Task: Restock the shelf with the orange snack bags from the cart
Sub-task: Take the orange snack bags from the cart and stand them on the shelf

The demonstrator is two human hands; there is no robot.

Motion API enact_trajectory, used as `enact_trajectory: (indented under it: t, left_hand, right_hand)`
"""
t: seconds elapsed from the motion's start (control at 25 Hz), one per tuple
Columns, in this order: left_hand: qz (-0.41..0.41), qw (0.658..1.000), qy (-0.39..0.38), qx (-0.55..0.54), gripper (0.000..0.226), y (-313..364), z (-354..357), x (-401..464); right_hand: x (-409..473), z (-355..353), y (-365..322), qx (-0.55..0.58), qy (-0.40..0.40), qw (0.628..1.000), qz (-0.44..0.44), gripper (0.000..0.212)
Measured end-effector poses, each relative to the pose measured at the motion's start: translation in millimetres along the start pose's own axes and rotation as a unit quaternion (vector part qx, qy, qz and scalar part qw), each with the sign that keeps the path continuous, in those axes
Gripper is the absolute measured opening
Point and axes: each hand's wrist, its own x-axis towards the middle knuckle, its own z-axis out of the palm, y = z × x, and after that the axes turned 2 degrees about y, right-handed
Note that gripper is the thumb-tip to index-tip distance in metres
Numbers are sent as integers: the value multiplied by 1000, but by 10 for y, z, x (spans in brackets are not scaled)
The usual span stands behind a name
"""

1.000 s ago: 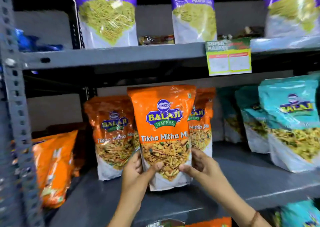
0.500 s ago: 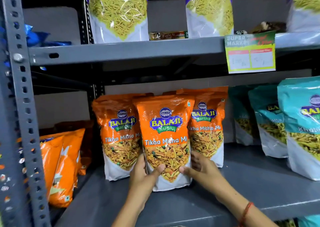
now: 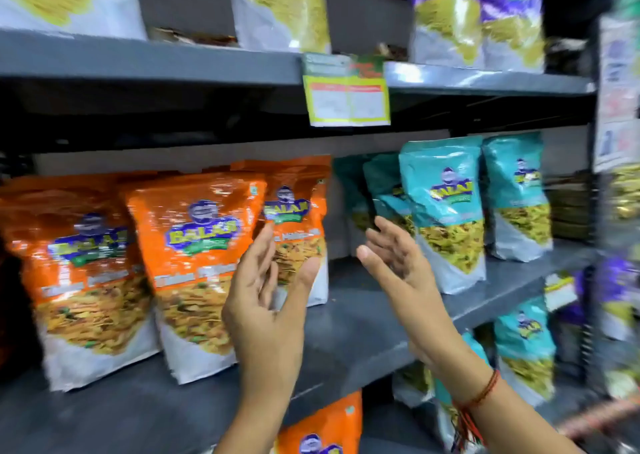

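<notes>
Both my hands hang open and empty in front of the grey metal shelf point(image 3: 363, 336), palms turned toward each other. My left hand point(image 3: 266, 301) is raised with fingers loosely spread, its fingertips in front of the far-right orange foil snack bag point(image 3: 298, 218), though blur hides whether they touch it. My right hand point(image 3: 394, 263), a red thread band point(image 3: 481, 394) at its wrist, hovers with fingers apart near the teal snack bags point(image 3: 446, 207).

Half a second ago both hands gripped the lower corners of the front orange foil snack bag point(image 3: 194, 266); now they have let go and drawn apart, and that bag stands upright on the shelf by itself, between another orange foil bag point(image 3: 79, 280) to its left and the far-right one behind it. The view has swung right since then, the left upright gone from sight.

Purple-topped bags point(image 3: 474, 17) line the shelf above, where a yellow-edged price tag point(image 3: 348, 98) hangs. Another orange bag point(image 3: 322, 426) shows below the shelf.
</notes>
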Motion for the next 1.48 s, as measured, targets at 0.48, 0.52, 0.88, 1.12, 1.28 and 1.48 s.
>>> enact_trajectory:
  t: [0.48,0.52,0.88,1.12,1.28,1.48]
  left_hand:
    - [-284,838,-368,-285,44,-277,3084,-2383]
    - [-313,811,-411,-276,45,-345,3261,-2778]
    - [-554,472,-686,-13,46,-1568,3720,-6302]
    - [-612,344,-708,78,64,-2100,3698,-7959]
    - [-507,301,-803,84,99,-2316,3643,-8477]
    - [-461,281,-834,116,96,-2415,3555,-8616]
  right_hand:
    - [-1315,-3161,-958,-209,349,914,-1,45]
    - [-1591,-3478,-972,-221,386,895,22,44]
    - [-4724,-5475,72,-232,622,643,381,58]
    - [-6043,-6133,814,-208,577,527,588,62]
    - [-6537,-6332,1194,-152,526,512,662,37]
    - [-6738,-6344,1256,-134,519,511,672,49]
